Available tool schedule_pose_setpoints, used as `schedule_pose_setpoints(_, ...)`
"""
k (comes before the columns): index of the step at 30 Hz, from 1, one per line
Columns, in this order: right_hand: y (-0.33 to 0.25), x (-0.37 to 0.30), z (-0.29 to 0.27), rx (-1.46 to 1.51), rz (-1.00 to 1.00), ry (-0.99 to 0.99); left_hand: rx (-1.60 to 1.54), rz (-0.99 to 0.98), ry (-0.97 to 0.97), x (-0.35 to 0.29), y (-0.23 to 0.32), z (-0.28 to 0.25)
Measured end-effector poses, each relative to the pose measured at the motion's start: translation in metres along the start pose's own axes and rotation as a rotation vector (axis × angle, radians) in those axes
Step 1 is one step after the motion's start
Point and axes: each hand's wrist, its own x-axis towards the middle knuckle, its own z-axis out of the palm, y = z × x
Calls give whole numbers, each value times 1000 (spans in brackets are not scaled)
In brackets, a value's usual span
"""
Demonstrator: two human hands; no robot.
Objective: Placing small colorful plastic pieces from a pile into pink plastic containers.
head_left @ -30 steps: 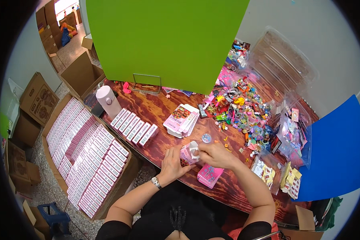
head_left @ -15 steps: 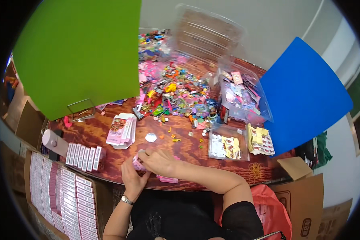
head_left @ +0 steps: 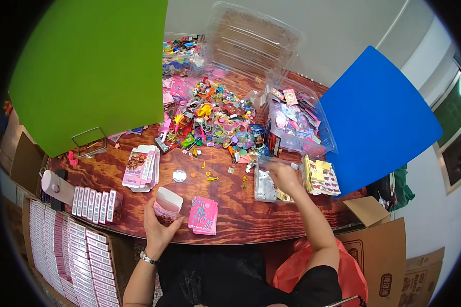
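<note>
Red-brown wood grain fills the middle of the frame, my table [head_left: 246, 220], with a smooth green panel [head_left: 92, 66] at upper left and a flat blue panel [head_left: 379, 117] at right. Upper centre, a knobbly heap of plastic trinkets [head_left: 210, 115]; bump it and pieces could roll loose. Right of centre, there's a clear, stiff tray [head_left: 256, 190], and over it my right hand [head_left: 283, 177], blurred; whether its fingers pinch anything, I can't tell. Lower left of centre, my left hand [head_left: 159, 225] has the pink box [head_left: 168, 204] between thumb and fingers, mouth up, pale flap standing. Squeeze hard and that thin card could crease; slacken and it could tip. Just right, slick pink cards [head_left: 203, 215], squarely stacked; one knuckle-knock might fan them. Above, one shiny round disc [head_left: 179, 176].
</note>
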Motion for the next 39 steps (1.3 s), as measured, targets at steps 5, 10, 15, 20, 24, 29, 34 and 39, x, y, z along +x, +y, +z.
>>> schedule_pose_setpoints(5, 63, -39, 22, -201, 225, -82, -1, 2, -54, 0, 8, 5)
schedule_pose_setpoints(10, 75, -36, 26, -125, 270, -118, 14, 31, -54, 1, 10, 6)
schedule_pose_setpoints(15, 76, -32, 24, -56, 291, -120, 36, 49, -55, -1, 9, 8)
schedule_pose_setpoints(20, 83, -34, 21, 59, 305, -73, 20, 53, -51, -2, 7, 7)
schedule_pose_setpoints(24, 87, -36, 17, -16, 80, 72, 24, 48, -60, -2, 9, 6)
schedule_pose_setpoints(29, 81, -35, 7, 22, 194, 9, 32, 64, -72, -3, 6, 6)
schedule_pose_setpoints(34, 69, -34, -4, -161, 206, -28, 53, 72, -75, -4, 6, 4)
schedule_pose_setpoints(39, 69, -31, 3, -29, 163, 40, 40, 87, -72, -3, 10, 5)
